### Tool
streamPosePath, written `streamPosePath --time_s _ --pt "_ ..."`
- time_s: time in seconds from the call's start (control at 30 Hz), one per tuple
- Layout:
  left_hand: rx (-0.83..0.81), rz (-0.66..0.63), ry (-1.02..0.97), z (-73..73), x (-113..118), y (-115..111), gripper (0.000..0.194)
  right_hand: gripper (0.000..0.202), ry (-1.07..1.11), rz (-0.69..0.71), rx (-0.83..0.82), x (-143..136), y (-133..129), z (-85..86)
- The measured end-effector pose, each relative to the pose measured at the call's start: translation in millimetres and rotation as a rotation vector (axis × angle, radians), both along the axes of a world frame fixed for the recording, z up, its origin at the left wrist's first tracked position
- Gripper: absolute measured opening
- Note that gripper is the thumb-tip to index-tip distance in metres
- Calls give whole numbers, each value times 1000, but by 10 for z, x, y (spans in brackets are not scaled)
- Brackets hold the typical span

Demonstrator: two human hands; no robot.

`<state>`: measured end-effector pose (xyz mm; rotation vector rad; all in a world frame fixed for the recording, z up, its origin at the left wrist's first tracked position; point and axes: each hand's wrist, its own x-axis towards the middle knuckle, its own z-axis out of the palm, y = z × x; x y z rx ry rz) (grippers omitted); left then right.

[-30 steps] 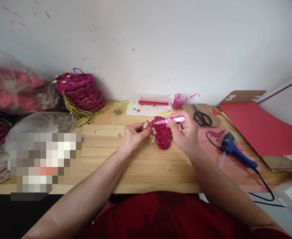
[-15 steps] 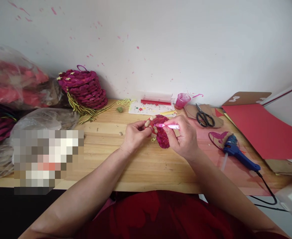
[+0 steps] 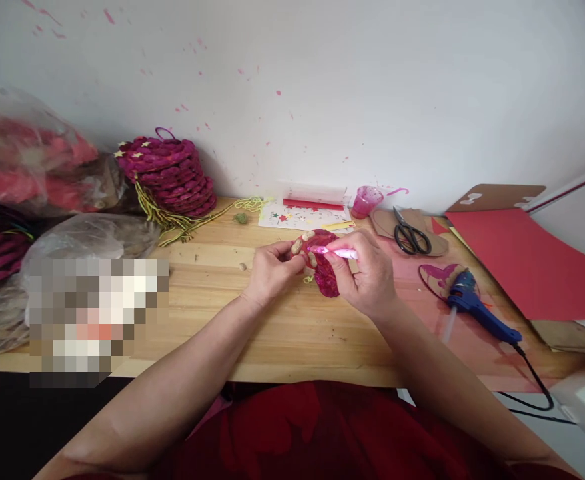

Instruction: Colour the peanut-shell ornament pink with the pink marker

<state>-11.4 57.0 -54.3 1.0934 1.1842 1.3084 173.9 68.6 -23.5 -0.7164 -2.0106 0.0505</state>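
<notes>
My left hand [image 3: 272, 270] pinches the left edge of a red and magenta craft piece [image 3: 327, 280] above the wooden table. Several peanuts in their shells [image 3: 297, 246] sit on the piece's rounded left part. Between the thumb and fingers of my right hand [image 3: 370, 273] is a pink and white marker [image 3: 346, 253]. Its pink tip points left and lies at the surface of the craft piece among the peanuts; I cannot tell whether it touches. My right hand partly covers the piece.
Behind stand a pink cup [image 3: 366, 201] and a paper sheet with small stars [image 3: 300, 221]. Scissors [image 3: 411, 235], a blue glue gun [image 3: 482, 313] and red card [image 3: 532, 267] lie to the right. At left are a magenta coiled basket [image 3: 175, 177] and plastic bags [image 3: 80, 240].
Both hands keep their grips in nearly the same place. The marker's tip has shifted only very slightly over the craft piece.
</notes>
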Motion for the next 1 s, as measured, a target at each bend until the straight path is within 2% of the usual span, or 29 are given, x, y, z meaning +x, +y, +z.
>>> streamPosePath --time_s 0.27,0.47,0.63,0.8,1.0 --pt "-9 12 -2 12 -10 2 20 13 -10 24 16 25 2 1" --pt "-67 32 -136 -24 2 21 27 9 4 -7 -13 65 17 -17" --pt "-134 72 -235 3 24 22 27 3 101 -53 -101 81 30 -25" --pt "-173 59 -259 40 38 9 30 2 150 -36 -188 71 51 -40" --pt "-176 66 -265 31 30 11 31 2 164 -92 -123 94 68 -49"
